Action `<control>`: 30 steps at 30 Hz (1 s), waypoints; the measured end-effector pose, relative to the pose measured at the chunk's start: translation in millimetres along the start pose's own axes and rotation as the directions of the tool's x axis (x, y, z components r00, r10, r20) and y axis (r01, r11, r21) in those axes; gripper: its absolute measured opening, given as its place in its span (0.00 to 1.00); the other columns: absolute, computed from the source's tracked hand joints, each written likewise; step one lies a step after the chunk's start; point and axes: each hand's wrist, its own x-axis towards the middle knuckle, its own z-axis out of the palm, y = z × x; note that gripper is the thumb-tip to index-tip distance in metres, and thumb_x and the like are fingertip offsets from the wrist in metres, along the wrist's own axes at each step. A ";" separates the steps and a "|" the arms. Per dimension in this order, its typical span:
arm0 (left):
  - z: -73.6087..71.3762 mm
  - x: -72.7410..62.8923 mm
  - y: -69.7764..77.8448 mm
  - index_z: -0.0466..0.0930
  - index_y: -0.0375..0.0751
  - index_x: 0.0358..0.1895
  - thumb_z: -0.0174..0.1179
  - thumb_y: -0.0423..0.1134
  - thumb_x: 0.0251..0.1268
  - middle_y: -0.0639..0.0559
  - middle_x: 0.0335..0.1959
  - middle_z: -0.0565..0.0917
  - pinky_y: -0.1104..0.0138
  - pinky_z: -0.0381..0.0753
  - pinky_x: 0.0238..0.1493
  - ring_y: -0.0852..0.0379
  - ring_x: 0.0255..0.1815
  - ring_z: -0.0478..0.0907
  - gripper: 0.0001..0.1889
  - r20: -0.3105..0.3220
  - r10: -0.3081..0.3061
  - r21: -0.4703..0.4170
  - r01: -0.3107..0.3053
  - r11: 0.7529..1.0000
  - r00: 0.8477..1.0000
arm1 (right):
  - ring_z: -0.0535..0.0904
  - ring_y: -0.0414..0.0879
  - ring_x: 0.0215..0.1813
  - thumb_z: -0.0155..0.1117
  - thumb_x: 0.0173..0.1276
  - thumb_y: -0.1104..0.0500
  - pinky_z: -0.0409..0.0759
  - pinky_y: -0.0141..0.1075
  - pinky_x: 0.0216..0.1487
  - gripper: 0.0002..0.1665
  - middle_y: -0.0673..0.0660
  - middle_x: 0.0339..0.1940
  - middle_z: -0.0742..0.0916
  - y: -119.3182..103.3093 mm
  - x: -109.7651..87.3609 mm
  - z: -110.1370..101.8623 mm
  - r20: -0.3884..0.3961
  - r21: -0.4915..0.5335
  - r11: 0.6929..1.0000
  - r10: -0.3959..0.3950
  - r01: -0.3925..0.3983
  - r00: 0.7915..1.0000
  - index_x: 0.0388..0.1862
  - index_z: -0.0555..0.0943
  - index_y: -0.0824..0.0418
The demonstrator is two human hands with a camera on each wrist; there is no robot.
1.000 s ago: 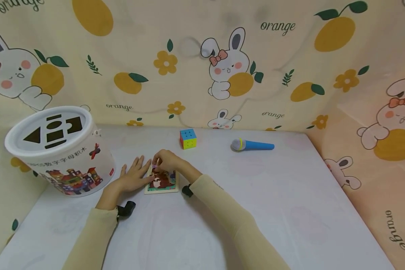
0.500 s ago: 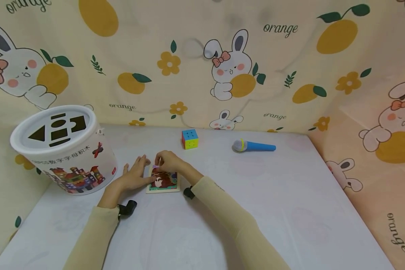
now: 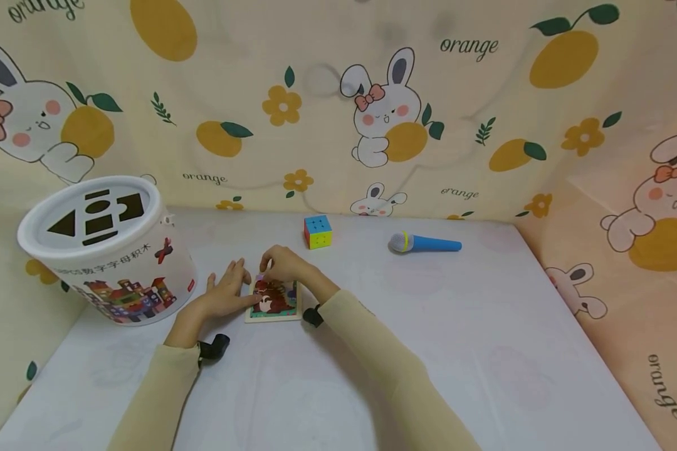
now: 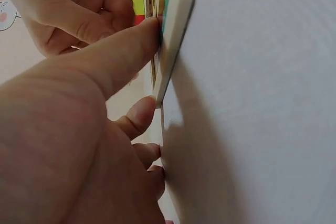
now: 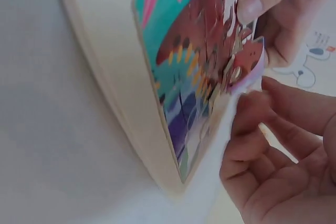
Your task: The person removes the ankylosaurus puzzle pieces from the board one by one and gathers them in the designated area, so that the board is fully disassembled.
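Pinching a puzzle piece (image 5: pixel 251 65) above the puzzle board (image 5: pixel 100 45)

Puzzle board's flat on the white tabletop (image 3: pixel 530 363), left of centre in the head view, pale border round a picture of a reddish-brown creature with yellow spikes on teal. My right hand (image 3: pixel 283 263) is at its top edge, thumb and fingers curled together on the lilac rim of the puzzle piece. Piece is tipped up out of the picture, centre right in the right wrist view; exact finger contact partly hidden.

My left hand (image 3: pixel 225 295) is at the board's left side, fingers apart and fairly straight, thumb pressing on the picture. In the left wrist view, index fingertip looks to meet the board's edge, mid-frame. Other fingers reach past it.

Rest, quick: white bucket (image 3: pixel 113 254) at left of the head view, lid with dark shape cut-outs, printed block buildings on the side. Cube (image 3: pixel 318 232) just above frame centre-left, blue top, yellow and red sides. Toy microphone (image 3: pixel 425 242) right of it, lying down, blue handle, grey head, yellow ring. My cream sleeves (image 3: pixel 383 360) come in from the bottom, black device (image 3: pixel 213 347) at each wrist. Cloth backdrop (image 3: pixel 310 31) fills the upper frame, rabbits and oranges.
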 end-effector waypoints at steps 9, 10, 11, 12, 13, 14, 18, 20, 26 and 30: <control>-1.2 0.9 3.8 0.65 0.36 0.46 0.63 0.51 0.68 0.22 0.77 0.41 0.27 0.26 0.64 0.27 0.78 0.34 0.23 0.010 -0.013 0.010 0.013 1.000 1.000 | 0.76 0.40 0.18 0.67 0.66 0.70 0.77 0.27 0.22 0.12 0.54 0.21 0.81 6.0 -3.0 17.4 0.002 0.273 0.961 0.047 -0.046 0.999 0.48 0.82 0.72; -0.5 1.3 2.9 0.65 0.37 0.46 0.63 0.51 0.68 0.23 0.77 0.41 0.27 0.26 0.65 0.28 0.78 0.34 0.22 0.012 -0.017 0.009 0.017 1.000 1.000 | 0.76 0.40 0.17 0.67 0.66 0.71 0.77 0.26 0.22 0.11 0.54 0.20 0.81 7.8 -3.0 18.8 -0.006 0.298 0.953 0.051 -0.047 0.999 0.47 0.82 0.72; -0.2 1.5 2.0 0.65 0.37 0.45 0.62 0.51 0.68 0.24 0.78 0.41 0.28 0.25 0.65 0.28 0.78 0.34 0.22 0.014 -0.020 0.008 0.020 1.000 1.000 | 0.76 0.40 0.17 0.67 0.66 0.71 0.76 0.26 0.21 0.11 0.54 0.19 0.80 9.4 -2.8 19.7 -0.016 0.316 0.948 0.049 -0.042 0.999 0.47 0.82 0.72; -0.3 1.3 1.7 0.65 0.37 0.45 0.62 0.51 0.69 0.23 0.77 0.41 0.27 0.25 0.64 0.28 0.78 0.33 0.22 0.015 -0.018 0.003 0.018 1.000 1.000 | 0.75 0.40 0.16 0.67 0.66 0.72 0.76 0.26 0.21 0.11 0.54 0.18 0.80 10.8 -2.9 20.0 -0.020 0.325 0.945 0.043 -0.034 0.999 0.46 0.82 0.73; -0.7 1.1 1.6 0.66 0.37 0.44 0.62 0.51 0.69 0.23 0.77 0.40 0.27 0.25 0.64 0.28 0.78 0.33 0.21 0.016 -0.017 -0.003 0.017 1.000 1.000 | 0.76 0.40 0.16 0.66 0.66 0.72 0.76 0.27 0.20 0.10 0.55 0.18 0.80 11.6 -2.8 20.0 -0.023 0.332 0.943 0.033 -0.023 0.999 0.46 0.82 0.74; -1.0 1.2 1.3 0.66 0.37 0.44 0.62 0.51 0.69 0.23 0.77 0.40 0.27 0.25 0.64 0.28 0.78 0.33 0.21 0.016 -0.016 -0.006 0.016 1.000 1.000 | 0.76 0.40 0.16 0.66 0.66 0.72 0.76 0.27 0.20 0.10 0.55 0.18 0.80 12.2 -2.6 19.8 -0.020 0.334 0.943 0.021 -0.013 1.000 0.46 0.82 0.75; -2.6 2.7 2.4 0.65 0.37 0.43 0.62 0.49 0.69 0.23 0.77 0.40 0.28 0.24 0.65 0.27 0.78 0.33 0.20 0.016 -0.014 -0.007 0.014 1.000 1.000 | 0.78 0.41 0.18 0.62 0.69 0.72 0.79 0.27 0.22 0.10 0.56 0.20 0.81 13.2 -2.0 15.7 0.017 0.325 0.946 -0.011 0.005 1.000 0.48 0.79 0.77; -2.8 3.9 2.5 0.65 0.37 0.43 0.62 0.49 0.69 0.23 0.77 0.40 0.29 0.24 0.65 0.27 0.78 0.33 0.20 0.015 -0.018 -0.003 0.018 1.000 1.000 | 0.78 0.41 0.18 0.59 0.71 0.73 0.79 0.27 0.23 0.10 0.56 0.21 0.80 13.9 -1.6 13.8 0.040 0.338 0.941 -0.017 0.002 0.999 0.49 0.78 0.77; -3.1 3.7 3.4 0.65 0.37 0.44 0.63 0.48 0.68 0.22 0.77 0.42 0.28 0.25 0.65 0.26 0.78 0.34 0.20 0.012 -0.021 -0.010 0.022 1.000 1.000 | 0.79 0.40 0.20 0.53 0.74 0.73 0.80 0.27 0.25 0.08 0.57 0.25 0.78 16.7 -1.1 11.6 0.089 0.356 0.934 -0.031 -0.003 0.996 0.49 0.75 0.75; -2.7 2.8 2.5 0.66 0.37 0.43 0.63 0.48 0.68 0.22 0.77 0.42 0.28 0.25 0.65 0.26 0.78 0.35 0.20 0.008 -0.016 -0.003 0.016 1.000 1.000 | 0.80 0.41 0.21 0.52 0.75 0.73 0.81 0.28 0.25 0.07 0.57 0.26 0.77 18.1 0.3 12.0 0.102 0.334 0.943 -0.049 0.012 0.994 0.49 0.74 0.74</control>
